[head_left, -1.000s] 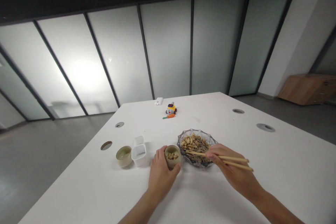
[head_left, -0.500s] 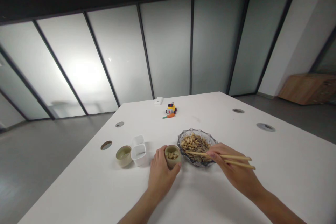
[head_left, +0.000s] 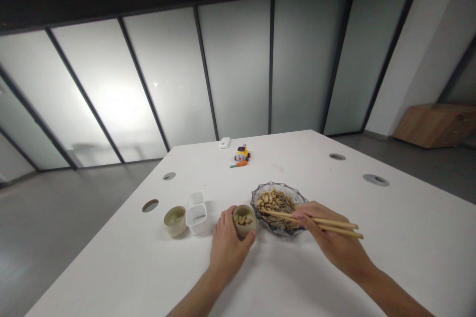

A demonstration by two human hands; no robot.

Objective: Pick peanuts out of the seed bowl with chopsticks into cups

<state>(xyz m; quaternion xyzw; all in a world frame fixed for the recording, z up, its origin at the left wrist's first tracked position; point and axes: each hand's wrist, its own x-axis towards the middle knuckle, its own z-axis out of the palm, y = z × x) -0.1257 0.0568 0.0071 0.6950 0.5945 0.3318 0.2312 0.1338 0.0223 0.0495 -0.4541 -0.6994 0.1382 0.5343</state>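
My left hand [head_left: 229, 245] is wrapped round a small greenish cup [head_left: 244, 230] that has several peanuts [head_left: 243, 220] in it. To its right stands a scalloped glass bowl [head_left: 262, 188], with peanuts [head_left: 273, 199] on its left side and dark, thin seeds [head_left: 281, 218] on its right. Two wooden chopsticks [head_left: 330, 224] are held in my right hand [head_left: 329, 237] at the bowl's right rim. Their tips lie over the contents near the left side; whether they pinch anything is too small to tell.
Left of the cup are a white two-part container [head_left: 197, 219] and a second greenish cup [head_left: 174, 222]. Farther back on the white table [head_left: 297, 277] lie a yellow toy vehicle [head_left: 242, 153], an orange-and-green item [head_left: 239, 164] and a white box [head_left: 224, 142]. Round holes pierce the tabletop.
The chopstick tips have shifted slightly up and to the left over the peanuts. My left hand stays round the cup.
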